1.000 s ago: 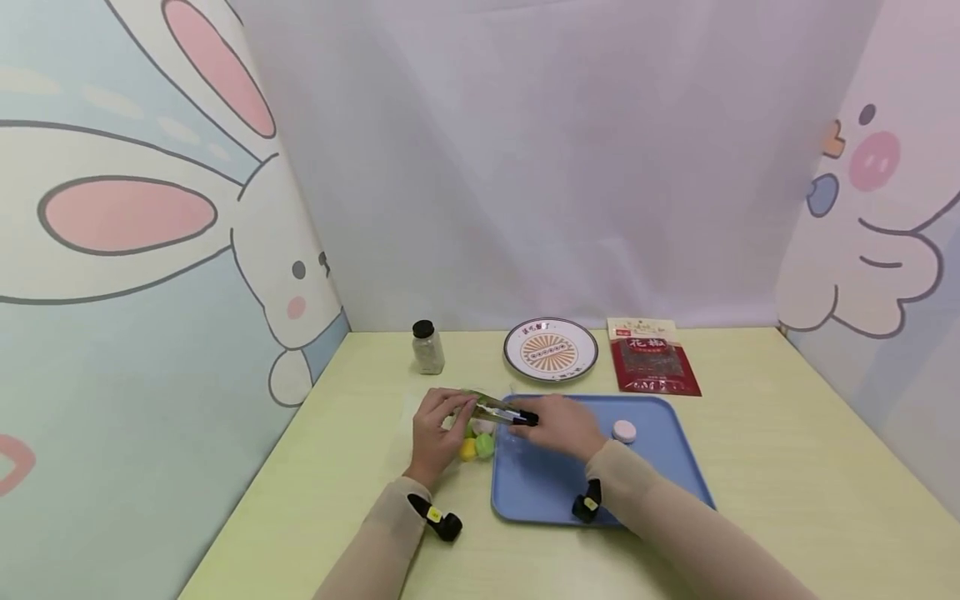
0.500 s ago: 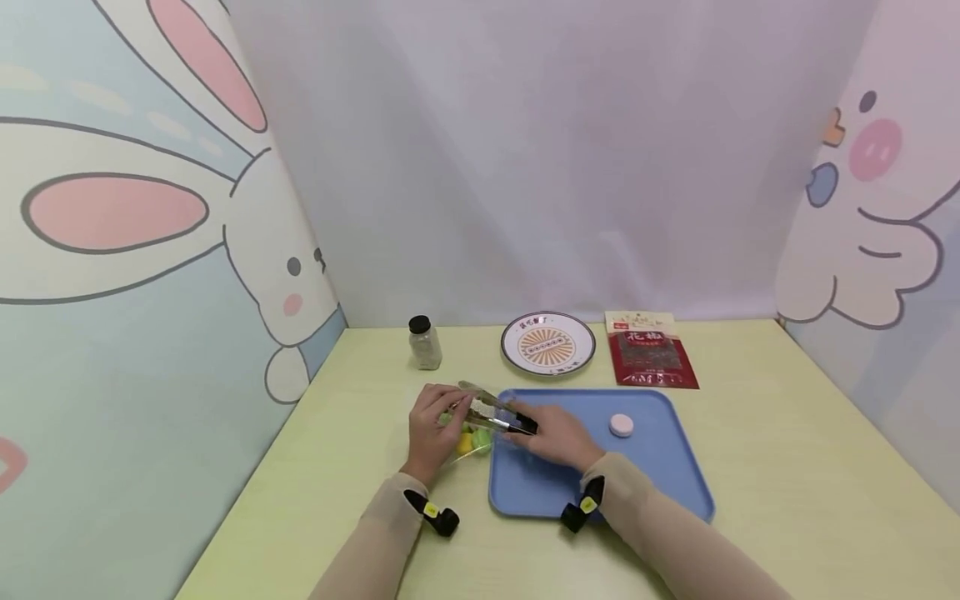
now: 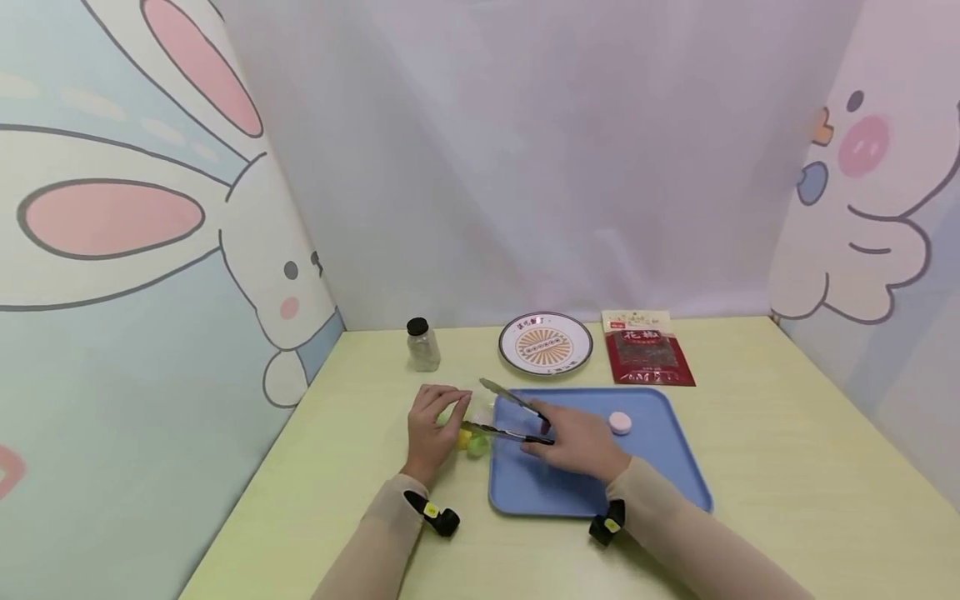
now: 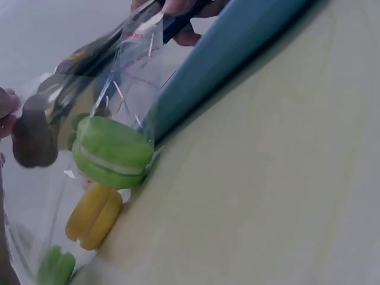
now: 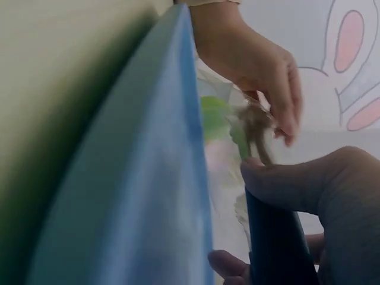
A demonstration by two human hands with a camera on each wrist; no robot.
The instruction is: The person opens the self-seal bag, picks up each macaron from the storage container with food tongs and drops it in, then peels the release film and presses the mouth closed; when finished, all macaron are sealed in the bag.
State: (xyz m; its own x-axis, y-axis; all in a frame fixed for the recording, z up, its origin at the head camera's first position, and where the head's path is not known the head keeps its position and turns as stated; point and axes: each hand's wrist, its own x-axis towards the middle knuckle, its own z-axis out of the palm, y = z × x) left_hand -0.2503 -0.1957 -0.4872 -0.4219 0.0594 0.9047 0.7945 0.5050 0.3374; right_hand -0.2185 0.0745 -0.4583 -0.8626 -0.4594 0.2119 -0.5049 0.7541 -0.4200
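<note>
My left hand (image 3: pixel 435 432) pinches the mouth of a clear plastic bag (image 4: pixel 133 89) left of a blue tray (image 3: pixel 525 492). Inside the bag lie a large-looking green macaron (image 4: pixel 113 151), a yellow macaron (image 4: pixel 94 217) and another green macaron (image 4: pixel 56 267). My right hand (image 3: pixel 579 443) grips black-handled tongs (image 3: pixel 501 432) over the tray's left part. The tongs' arms are spread wide, their tips pointing left toward the bag; in the left wrist view one tip shows behind the clear plastic. On the tray, to the right of that hand, rests a pale pink macaron (image 3: pixel 620 423).
Behind the tray stands a round patterned plate (image 3: pixel 546 344). A red spice packet (image 3: pixel 648 350) lies at the back right. At the back left is a small jar (image 3: pixel 423 348) with a black lid. Printed cartoon walls and a pale curtain (image 3: pixel 525 167) enclose the table.
The tongs' arms have spread apart from nearly together. My right hand has shifted slightly right, while the left stays at the bag.
</note>
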